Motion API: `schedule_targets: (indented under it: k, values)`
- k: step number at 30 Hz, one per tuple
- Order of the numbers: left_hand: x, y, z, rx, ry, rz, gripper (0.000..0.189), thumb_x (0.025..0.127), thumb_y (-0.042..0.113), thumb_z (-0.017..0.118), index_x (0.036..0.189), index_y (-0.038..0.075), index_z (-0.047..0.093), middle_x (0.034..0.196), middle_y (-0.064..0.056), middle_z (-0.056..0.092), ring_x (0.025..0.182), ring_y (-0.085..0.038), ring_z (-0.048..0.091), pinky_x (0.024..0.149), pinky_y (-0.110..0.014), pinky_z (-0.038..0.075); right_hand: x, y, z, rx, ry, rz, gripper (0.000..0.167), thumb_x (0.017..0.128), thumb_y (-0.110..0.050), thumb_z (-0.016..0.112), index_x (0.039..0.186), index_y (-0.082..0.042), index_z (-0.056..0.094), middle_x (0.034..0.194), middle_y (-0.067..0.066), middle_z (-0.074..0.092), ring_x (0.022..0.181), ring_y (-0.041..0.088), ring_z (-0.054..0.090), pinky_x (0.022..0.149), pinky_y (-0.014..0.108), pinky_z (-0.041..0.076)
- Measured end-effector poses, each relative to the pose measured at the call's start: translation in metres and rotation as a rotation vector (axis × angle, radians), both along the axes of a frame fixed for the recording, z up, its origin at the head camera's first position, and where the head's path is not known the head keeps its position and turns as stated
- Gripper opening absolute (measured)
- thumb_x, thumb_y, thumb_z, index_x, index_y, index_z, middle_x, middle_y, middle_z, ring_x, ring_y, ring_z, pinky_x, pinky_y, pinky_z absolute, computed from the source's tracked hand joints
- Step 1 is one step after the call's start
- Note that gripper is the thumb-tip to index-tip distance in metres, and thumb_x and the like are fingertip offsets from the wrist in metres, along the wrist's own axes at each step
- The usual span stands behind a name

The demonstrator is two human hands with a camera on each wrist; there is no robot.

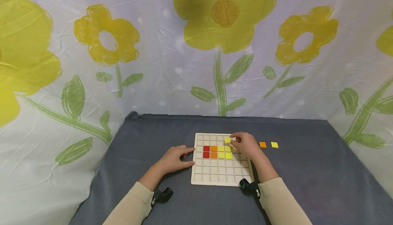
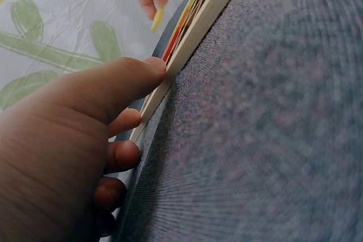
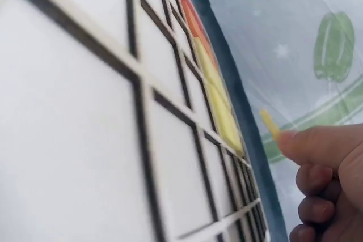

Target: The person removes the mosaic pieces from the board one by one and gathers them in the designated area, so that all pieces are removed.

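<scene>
A pale wooden grid board (image 1: 208,178) lies on the dark cloth. In its cells sit two red tiles (image 1: 206,149), two orange tiles (image 1: 213,155) and several yellow tiles (image 1: 221,155), side by side in two rows. My right hand (image 1: 245,144) pinches a yellow tile (image 1: 227,139) between thumb and finger, above the far part of the board; the right wrist view shows that tile (image 3: 269,122) lifted clear of the grid. Against the board's left edge rest the thumb and fingers of my left hand (image 1: 173,158), fairly straight; in the left wrist view the thumb (image 2: 130,80) touches the rim.
To the right of the board, a loose orange tile (image 1: 262,145) and a loose yellow tile (image 1: 274,145) lie on the dark cloth (image 1: 307,170). A flower-printed curtain (image 1: 159,81) stands behind and at both sides. Each wrist wears a small black camera (image 1: 162,195).
</scene>
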State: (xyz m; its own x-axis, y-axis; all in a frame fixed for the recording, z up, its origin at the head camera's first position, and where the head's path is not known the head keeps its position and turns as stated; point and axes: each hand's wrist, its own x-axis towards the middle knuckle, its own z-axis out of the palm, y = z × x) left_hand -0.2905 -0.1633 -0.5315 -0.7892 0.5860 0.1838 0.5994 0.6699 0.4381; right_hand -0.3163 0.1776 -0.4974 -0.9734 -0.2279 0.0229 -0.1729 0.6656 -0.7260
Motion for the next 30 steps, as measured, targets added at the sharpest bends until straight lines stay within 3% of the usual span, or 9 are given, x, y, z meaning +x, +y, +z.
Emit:
schedule_targets:
  k: [7,15,22,26,30]
  values:
    - [0.000,0.000,-0.001,-0.013,0.000,0.005,0.055,0.094,0.044,0.075,0.140,0.014,0.066,0.076,0.008,0.042,0.063,-0.006,0.031,0.066,-0.030,0.030,0.001,0.007,0.012,-0.055,0.034,0.007,0.029,0.100,-0.014,0.069,0.126,0.000,0.070,0.074,0.006,0.041,0.061,0.019,0.030,0.060,0.036,0.031]
    - [0.002,0.000,-0.002,-0.019,-0.003,0.011,0.055,0.094,0.044,0.075,0.140,0.015,0.066,0.077,0.008,0.042,0.063,-0.006,0.031,0.065,-0.029,0.030,0.003,0.021,0.025,-0.100,0.024,-0.022,0.032,0.102,-0.018,0.067,0.130,-0.003,0.069,0.085,0.006,0.047,0.075,0.022,0.041,0.067,0.039,0.037]
    - [0.002,0.000,-0.002,-0.012,0.011,0.010,0.054,0.094,0.043,0.075,0.139,0.014,0.066,0.077,0.007,0.043,0.063,-0.006,0.031,0.064,-0.028,0.030,0.006,0.035,0.036,-0.129,0.040,-0.033,0.032,0.102,-0.015,0.066,0.132,-0.002,0.067,0.077,0.005,0.042,0.057,0.019,0.032,0.058,0.036,0.035]
    - [0.001,0.000,-0.001,-0.022,-0.001,0.013,0.055,0.095,0.044,0.075,0.140,0.015,0.065,0.077,0.008,0.042,0.063,-0.006,0.031,0.065,-0.028,0.030,0.008,0.045,0.043,-0.129,0.041,-0.047,0.035,0.104,-0.018,0.064,0.135,-0.002,0.065,0.083,0.006,0.045,0.065,0.019,0.035,0.061,0.036,0.036]
    - [0.001,0.000,-0.001,-0.018,-0.010,0.011,0.055,0.095,0.043,0.074,0.141,0.014,0.065,0.077,0.008,0.042,0.063,-0.006,0.031,0.065,-0.029,0.031,0.010,0.055,0.046,-0.140,0.034,-0.063,0.038,0.105,-0.020,0.063,0.138,-0.002,0.063,0.086,0.008,0.046,0.061,0.017,0.036,0.057,0.035,0.037]
